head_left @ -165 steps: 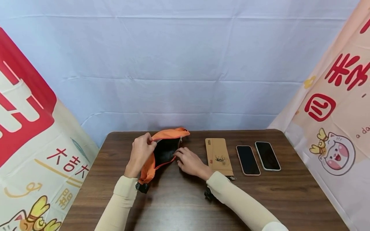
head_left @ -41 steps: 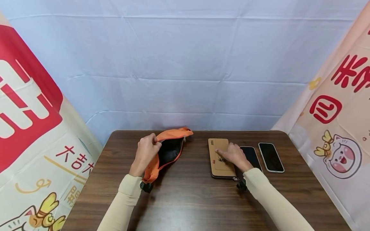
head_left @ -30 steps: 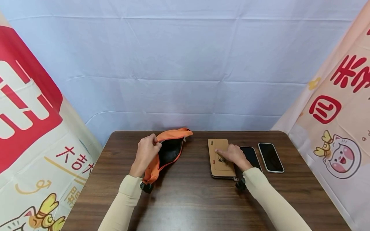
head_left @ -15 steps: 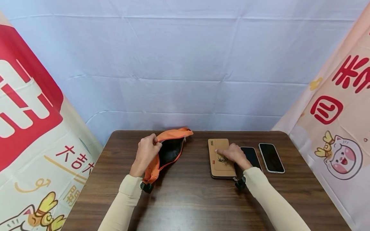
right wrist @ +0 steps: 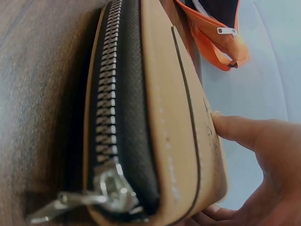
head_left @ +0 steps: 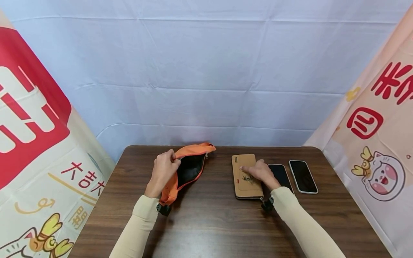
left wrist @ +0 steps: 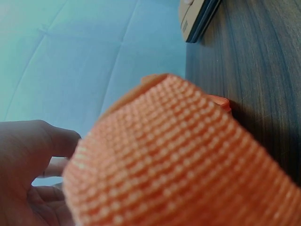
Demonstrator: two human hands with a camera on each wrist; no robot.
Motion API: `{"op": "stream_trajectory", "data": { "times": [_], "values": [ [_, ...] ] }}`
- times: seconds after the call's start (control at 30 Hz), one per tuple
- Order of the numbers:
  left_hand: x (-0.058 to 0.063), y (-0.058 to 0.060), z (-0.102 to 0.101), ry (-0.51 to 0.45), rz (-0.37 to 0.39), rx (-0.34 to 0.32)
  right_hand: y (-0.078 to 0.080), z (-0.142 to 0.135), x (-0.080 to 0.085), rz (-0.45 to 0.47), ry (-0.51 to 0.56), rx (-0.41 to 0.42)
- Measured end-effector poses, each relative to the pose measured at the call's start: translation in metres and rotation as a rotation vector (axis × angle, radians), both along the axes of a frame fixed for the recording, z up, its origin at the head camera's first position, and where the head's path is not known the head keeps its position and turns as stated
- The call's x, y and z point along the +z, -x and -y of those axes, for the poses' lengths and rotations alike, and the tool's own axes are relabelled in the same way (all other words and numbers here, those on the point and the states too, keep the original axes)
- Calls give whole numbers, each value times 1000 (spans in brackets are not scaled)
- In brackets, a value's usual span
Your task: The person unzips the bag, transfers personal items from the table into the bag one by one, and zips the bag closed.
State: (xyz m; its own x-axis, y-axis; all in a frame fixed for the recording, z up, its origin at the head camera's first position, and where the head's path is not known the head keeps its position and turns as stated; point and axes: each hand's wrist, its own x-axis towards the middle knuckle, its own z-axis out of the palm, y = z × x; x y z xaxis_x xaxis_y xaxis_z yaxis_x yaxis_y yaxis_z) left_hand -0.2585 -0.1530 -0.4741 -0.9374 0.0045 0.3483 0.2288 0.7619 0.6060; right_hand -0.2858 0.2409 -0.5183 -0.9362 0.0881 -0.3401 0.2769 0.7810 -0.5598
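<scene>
1. Wood-grain table (head_left: pixel 206 229): carries all items below.
2. Orange zip pouch (head_left: pixel 191 149): near far edge, left of middle; mouth gaping, black lining visible.
3. Tan zip-around wallet (head_left: pixel 243 185): near far edge, right of middle.
4. Left hand (head_left: pixel 162 166): pinching pouch rim.
5. Right hand (head_left: pixel 262 171): grasping wallet's right side, thumb on its face; fingers apparently beneath, mostly hidden.
6. White-edged smartphone (head_left: pixel 303 176): toward far right corner. Second smartphone (head_left: pixel 280 173): between it and wallet, partly covered by right hand.
7. Metal zip pull (right wrist: pixel 70 198): at wallet's near end.

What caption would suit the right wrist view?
Right hand gripping a tan zippered wallet, an open orange bag beyond.
</scene>
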Motion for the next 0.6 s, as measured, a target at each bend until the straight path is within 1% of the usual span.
{"op": "stream_trajectory", "data": {
  "times": [0.23, 0.5, 0.6],
  "values": [
    [0, 1, 0, 9, 14, 4, -1, 4, 0, 9, 21, -9],
    [1, 2, -1, 20, 35, 22, 1, 3, -4, -29, 28, 30],
    [0, 3, -1, 14, 44, 25, 1, 3, -4, -24, 44, 34]
  ]
}}
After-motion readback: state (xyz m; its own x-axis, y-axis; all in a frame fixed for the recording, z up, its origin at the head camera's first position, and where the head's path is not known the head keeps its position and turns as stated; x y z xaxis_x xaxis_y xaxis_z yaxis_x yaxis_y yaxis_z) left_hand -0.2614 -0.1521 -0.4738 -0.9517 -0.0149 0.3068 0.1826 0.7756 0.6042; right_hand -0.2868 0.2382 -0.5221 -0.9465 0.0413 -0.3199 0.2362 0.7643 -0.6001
